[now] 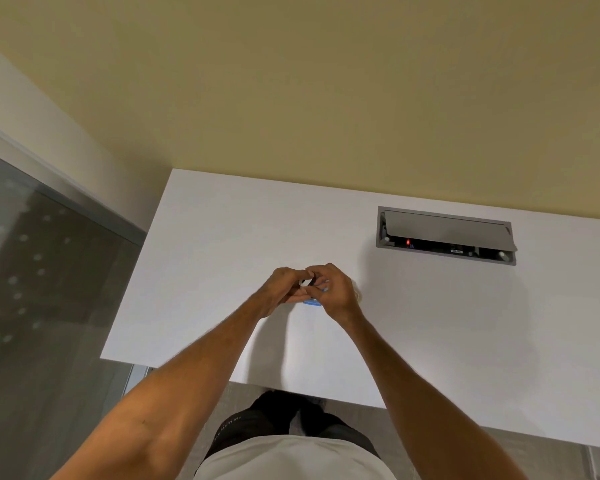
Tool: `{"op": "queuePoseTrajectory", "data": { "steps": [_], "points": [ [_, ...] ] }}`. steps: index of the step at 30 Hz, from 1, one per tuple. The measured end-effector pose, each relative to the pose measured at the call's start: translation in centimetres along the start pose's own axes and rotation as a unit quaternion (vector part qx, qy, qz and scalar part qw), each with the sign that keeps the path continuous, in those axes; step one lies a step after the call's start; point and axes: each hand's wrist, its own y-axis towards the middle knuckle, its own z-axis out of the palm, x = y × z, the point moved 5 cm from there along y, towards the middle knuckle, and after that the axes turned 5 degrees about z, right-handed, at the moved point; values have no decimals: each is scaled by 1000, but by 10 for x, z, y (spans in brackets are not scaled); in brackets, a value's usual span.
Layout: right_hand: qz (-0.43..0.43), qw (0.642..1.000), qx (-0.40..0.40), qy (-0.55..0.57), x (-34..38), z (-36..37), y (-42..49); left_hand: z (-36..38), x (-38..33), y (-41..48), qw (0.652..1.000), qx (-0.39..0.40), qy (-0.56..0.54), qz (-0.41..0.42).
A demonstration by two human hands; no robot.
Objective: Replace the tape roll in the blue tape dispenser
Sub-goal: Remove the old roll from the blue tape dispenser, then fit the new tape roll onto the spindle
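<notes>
Both hands meet above the middle of the white table (pixel 222 237). Between them is the blue tape dispenser (pixel 313 302), mostly hidden, with only a blue edge showing below the fingers. My left hand (pixel 283 289) grips it from the left. My right hand (pixel 335 289) is curled over it from the right, fingertips on a small dark and white part (pixel 307 282) at its top. A pale round shape, possibly a tape roll (pixel 359 295), peeks out on the table just right of my right hand.
A grey cable box (pixel 445 235) with its lid tilted open is set into the table at the back right, a red light inside. A yellow wall rises behind the table. A glass panel stands on the left. The near table edge is close to my body.
</notes>
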Motion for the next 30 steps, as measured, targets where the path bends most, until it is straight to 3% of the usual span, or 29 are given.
{"op": "queuePoseTrajectory", "data": {
  "steps": [7, 13, 17, 25, 30],
  "points": [
    [15, 1000, -11, -6, 0, 3, 16, -9, -12, 5, 998, -29, 25, 57],
    [47, 998, -25, -36, -16, 15, 19, -39, 4, 18, 950, -175, 189, 177],
    [83, 996, -31, -22, -26, 23, 19, -56, 23, 24, 940, -208, 207, 176],
    [51, 994, 0, -92, -28, 32, 32, -78, 42, 47, 901, -239, 312, 183],
    [54, 994, -5, -93, -29, 34, 41, -85, 44, 61, 901, -247, 313, 171]
  ]
}}
